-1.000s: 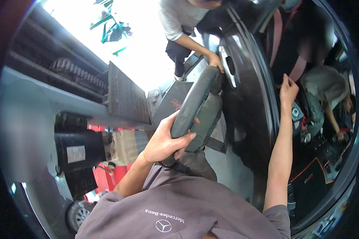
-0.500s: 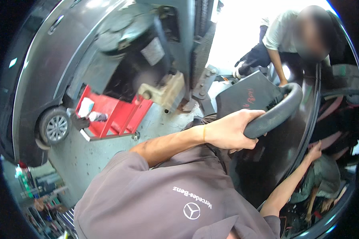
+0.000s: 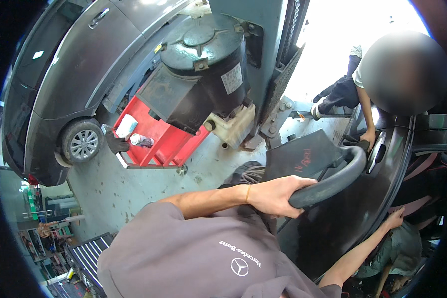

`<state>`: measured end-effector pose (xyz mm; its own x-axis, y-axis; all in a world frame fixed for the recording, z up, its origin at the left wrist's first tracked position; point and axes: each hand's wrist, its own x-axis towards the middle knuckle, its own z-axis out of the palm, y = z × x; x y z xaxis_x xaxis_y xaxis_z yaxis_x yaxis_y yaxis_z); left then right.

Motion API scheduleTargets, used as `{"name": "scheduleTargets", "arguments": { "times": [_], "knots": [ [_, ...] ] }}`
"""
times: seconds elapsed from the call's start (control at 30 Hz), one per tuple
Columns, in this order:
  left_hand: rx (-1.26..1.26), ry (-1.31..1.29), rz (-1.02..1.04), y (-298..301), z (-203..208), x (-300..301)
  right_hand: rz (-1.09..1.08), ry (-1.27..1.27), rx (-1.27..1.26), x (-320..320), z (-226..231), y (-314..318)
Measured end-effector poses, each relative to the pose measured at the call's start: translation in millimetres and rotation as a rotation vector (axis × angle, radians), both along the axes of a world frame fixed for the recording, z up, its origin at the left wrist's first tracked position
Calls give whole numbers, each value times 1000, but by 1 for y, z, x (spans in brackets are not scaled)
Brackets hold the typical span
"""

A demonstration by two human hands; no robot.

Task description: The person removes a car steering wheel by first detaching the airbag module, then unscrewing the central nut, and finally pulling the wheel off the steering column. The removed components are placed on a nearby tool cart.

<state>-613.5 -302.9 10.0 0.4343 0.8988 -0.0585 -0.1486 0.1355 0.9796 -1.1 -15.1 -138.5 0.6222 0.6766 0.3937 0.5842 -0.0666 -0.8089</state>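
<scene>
My left hand [image 3: 277,196] is closed around the end of a black curved handle [image 3: 333,186]. That handle arches up to a flat dark panel [image 3: 295,156] with red marks, standing beside a black car door [image 3: 328,238]. My right forearm crosses the upper edge of the door. At its end, my right hand [image 3: 395,217] has its fingers curled together by a pinkish strip [image 3: 411,208]; what they grip, if anything, is hidden. Opposite me, another person's hand [image 3: 367,138] is at the car's door handle [image 3: 377,153], close to the far end of the curved handle.
A red tool cart [image 3: 146,144] stands on the left, partly behind a big black drum-shaped unit [image 3: 203,47] on a grey lift post [image 3: 263,49]. A dark grey car [image 3: 69,74] is beyond. Grey-green clothing [image 3: 402,248] shows at the lower right.
The view has shifted, so the cart and post appear farther right. The curved handle and my left hand sit slightly lower and left. Both my hands keep their positions on or near the same things.
</scene>
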Motion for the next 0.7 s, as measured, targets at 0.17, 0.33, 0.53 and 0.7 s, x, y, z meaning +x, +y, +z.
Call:
{"name": "scheduleTargets", "arguments": {
  "times": [0.17,0.33,0.53,0.7],
  "knots": [
    [100,54,55,-13,-56,-3,-115,-208,-185,9,9,-4],
    [-255,6,-127,-42,-39,-38,-73,-436,-6,-3,6,-12],
    [-219,247,-251,-123,-70,-64,-380,-346,345,-32,38,-21],
    [-43,279,-107,-203,-70,-81,139,-482,455,-165,90,-41]
  ]
}}
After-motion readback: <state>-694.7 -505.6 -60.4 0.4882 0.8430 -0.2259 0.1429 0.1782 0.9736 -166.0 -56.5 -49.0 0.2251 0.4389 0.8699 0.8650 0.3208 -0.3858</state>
